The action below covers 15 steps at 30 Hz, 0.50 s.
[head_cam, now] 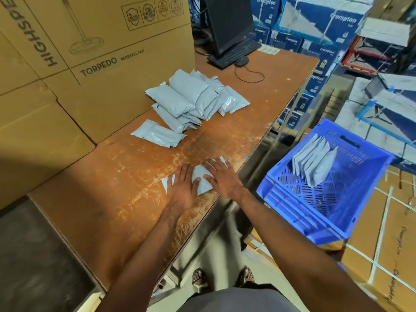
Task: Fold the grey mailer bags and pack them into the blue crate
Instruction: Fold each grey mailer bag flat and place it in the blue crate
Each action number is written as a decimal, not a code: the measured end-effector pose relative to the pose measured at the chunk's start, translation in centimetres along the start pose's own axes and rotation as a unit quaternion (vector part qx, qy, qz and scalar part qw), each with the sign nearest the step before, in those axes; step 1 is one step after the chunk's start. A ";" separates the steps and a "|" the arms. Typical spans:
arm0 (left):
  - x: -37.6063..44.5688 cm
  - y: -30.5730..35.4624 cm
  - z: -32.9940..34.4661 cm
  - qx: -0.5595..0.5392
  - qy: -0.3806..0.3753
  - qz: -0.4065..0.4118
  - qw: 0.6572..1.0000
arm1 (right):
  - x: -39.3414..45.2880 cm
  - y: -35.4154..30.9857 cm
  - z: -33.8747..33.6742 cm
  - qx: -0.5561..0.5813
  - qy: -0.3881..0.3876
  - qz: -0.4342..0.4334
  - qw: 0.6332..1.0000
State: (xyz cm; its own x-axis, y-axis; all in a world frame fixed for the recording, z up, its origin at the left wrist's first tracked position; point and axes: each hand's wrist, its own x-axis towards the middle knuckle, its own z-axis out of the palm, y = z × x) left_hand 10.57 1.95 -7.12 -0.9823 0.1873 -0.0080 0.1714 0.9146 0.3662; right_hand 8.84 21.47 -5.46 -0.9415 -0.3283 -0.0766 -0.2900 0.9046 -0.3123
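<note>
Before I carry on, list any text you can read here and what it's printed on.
"HIGHSPE", cut off: large cardboard box
"TORPEDO": same box; the small words after it are blurred
Badge icons on that box: too small to read
"Crompton": blue cartons
Grey mailer bags and blue crate: no readable text

Left hand (181, 188), right hand (221, 179) flat on mailer bag (202, 180), apparently folded.

Warm dim light, wide-angle edge warp, blurred right side
</note>
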 end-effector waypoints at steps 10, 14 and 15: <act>3.1 3.1 -4.7 -0.045 0.000 0.049 0.998 | -1.1 1.8 -3.8 -0.030 0.023 -0.020 0.999; 4.6 7.0 -6.6 0.017 -0.018 0.111 0.994 | -2.9 3.4 -8.1 0.020 0.057 0.017 0.998; 5.2 8.2 -6.8 0.024 -0.015 0.126 0.992 | -3.4 4.2 -8.9 0.021 0.063 0.029 0.997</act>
State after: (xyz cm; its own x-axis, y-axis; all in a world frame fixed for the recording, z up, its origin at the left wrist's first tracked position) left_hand 6.31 7.95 2.17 -0.9052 0.4220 0.0510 0.4155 0.8532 0.3152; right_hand 9.29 28.83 1.91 -0.9715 -0.2362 0.0224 -0.2288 0.9080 -0.3509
